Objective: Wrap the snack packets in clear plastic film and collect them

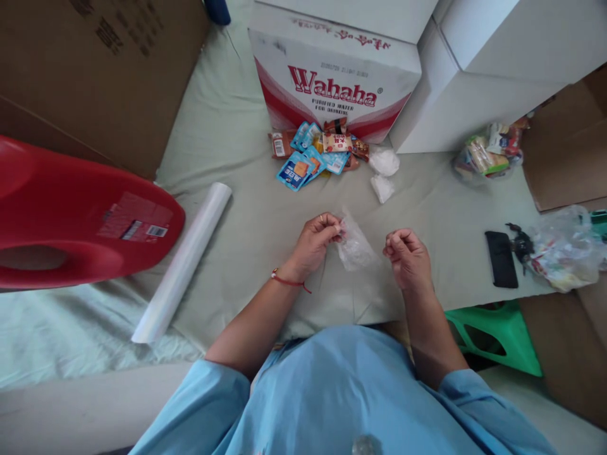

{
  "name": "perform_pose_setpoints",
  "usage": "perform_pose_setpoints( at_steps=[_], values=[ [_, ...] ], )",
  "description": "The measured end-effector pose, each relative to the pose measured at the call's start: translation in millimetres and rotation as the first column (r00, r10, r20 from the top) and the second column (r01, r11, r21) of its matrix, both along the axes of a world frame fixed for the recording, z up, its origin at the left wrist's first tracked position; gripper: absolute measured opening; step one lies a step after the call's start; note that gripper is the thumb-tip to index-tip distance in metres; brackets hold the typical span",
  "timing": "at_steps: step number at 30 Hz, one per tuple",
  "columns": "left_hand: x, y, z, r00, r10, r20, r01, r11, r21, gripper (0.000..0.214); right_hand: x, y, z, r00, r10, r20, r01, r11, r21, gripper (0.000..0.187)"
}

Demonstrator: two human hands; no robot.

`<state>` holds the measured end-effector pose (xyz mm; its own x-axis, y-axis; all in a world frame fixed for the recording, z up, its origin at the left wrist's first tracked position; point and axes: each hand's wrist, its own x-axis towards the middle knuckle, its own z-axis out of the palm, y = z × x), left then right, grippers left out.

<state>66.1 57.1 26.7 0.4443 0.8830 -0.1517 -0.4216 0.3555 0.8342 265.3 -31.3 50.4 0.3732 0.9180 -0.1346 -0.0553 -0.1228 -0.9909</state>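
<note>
My left hand pinches the edge of a thin, clear plastic bag that hangs crumpled to its right. Apart from the bag, my right hand is closed, fingertips pressed together; whatever may be between them is too small to make out. Beyond the hands lies a pile of snack packets, with blue packets in front and a cream-and-red packet on top. Two white crumpled bundles lie at the pile's right side.
A Wahaha water carton stands behind the snacks, white boxes beside it. On the left are a white roll and a big red jug. At right lie a black phone, keys, and filled plastic bags. A green stool stands below.
</note>
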Motion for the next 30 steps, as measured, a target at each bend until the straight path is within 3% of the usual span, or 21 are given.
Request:
perform_pose_setpoints(
  at_steps=[6,8,11,15,19,23,27,30],
  values=[
    [3,-7,-0.1,0.995,-0.056,-0.087,0.072,0.979,0.192,0.028,-19,11,7.5,0.937,0.185,0.295,-0.18,0.983,-0.046,0.035],
    [2,-8,0.0,0.994,-0.064,-0.089,0.081,0.975,0.206,0.027,-23,18,6.2,0.931,0.204,0.303,-0.194,0.979,-0.062,0.033],
    [1,-5,1.4,0.999,-0.025,-0.038,0.03,0.987,0.16,0.026,-21,23,3.5,0.976,0.127,0.176,-0.123,0.992,-0.036,0.031],
    [-2,2,3.7,0.997,0.033,0.076,-0.032,0.999,-0.016,0.023,-7,20,3.7,0.999,-0.046,-0.004,0.046,0.999,0.008,0.036],
    [-4,11,0.5,0.991,0.131,0.03,-0.127,0.986,-0.106,0.029,17,8,-0.2,0.977,-0.2,-0.074,0.196,0.979,-0.054,0.049],
    [-6,19,-7.1,0.976,0.219,-0.01,-0.219,0.972,-0.088,0.032,44,-13,-8.8,0.961,-0.273,-0.039,0.268,0.958,-0.099,0.05],
    [-17,29,-13.7,0.973,0.219,-0.079,-0.218,0.976,0.017,0.027,66,-37,-15.6,0.959,-0.283,0.012,0.282,0.947,-0.151,0.045],
    [-29,37,-17.8,0.95,0.222,-0.219,-0.199,0.972,0.123,0.021,84,-50,-19.7,0.963,-0.173,0.208,0.218,0.95,-0.221,0.039]
  ],
)
